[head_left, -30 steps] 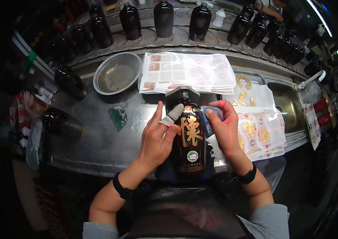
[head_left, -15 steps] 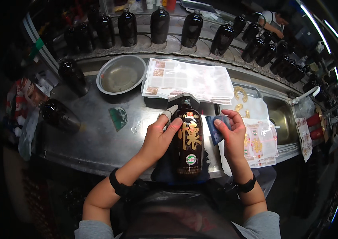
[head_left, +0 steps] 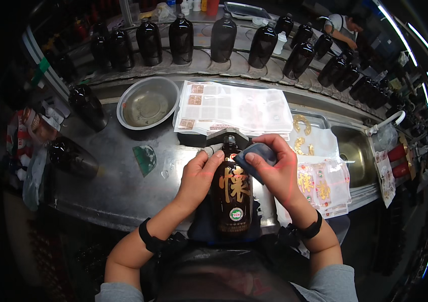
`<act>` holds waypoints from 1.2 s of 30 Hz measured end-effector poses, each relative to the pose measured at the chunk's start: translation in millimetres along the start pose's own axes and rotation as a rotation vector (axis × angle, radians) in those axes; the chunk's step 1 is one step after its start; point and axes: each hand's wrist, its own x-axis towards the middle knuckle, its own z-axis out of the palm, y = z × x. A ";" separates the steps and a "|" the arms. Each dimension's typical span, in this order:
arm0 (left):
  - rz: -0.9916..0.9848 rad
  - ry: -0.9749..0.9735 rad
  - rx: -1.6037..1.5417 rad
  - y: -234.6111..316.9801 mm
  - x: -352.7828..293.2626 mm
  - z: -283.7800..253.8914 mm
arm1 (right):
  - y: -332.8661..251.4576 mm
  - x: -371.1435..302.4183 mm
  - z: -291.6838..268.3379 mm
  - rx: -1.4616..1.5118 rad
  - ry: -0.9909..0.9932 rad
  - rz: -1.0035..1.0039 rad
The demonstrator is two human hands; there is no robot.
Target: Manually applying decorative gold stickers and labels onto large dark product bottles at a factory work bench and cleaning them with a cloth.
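Tabletop (head_left: 88, 189): was grey metal. Bottle (head_left: 234, 199): dark, gold-lettered, lay at the tabletop's near edge, neck away from the person. Left hand (head_left: 197, 177): fingers held the bottle's upper left side. Right hand (head_left: 280, 172): fingers pinched a thin blue card (head_left: 261, 150) over its upper right.

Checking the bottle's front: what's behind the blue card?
Part of the bottle's right shoulder; a red mark shows beside the blue card. The surface it covers can't be seen.

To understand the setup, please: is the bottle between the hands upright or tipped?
Tipped: the bottle shows its front to the camera above, neck pointing away.
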 end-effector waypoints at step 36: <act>0.749 -0.256 1.148 63.6 -32.3 13.6 | 54.9 -43.5 -36.3 0.477 0.153 0.279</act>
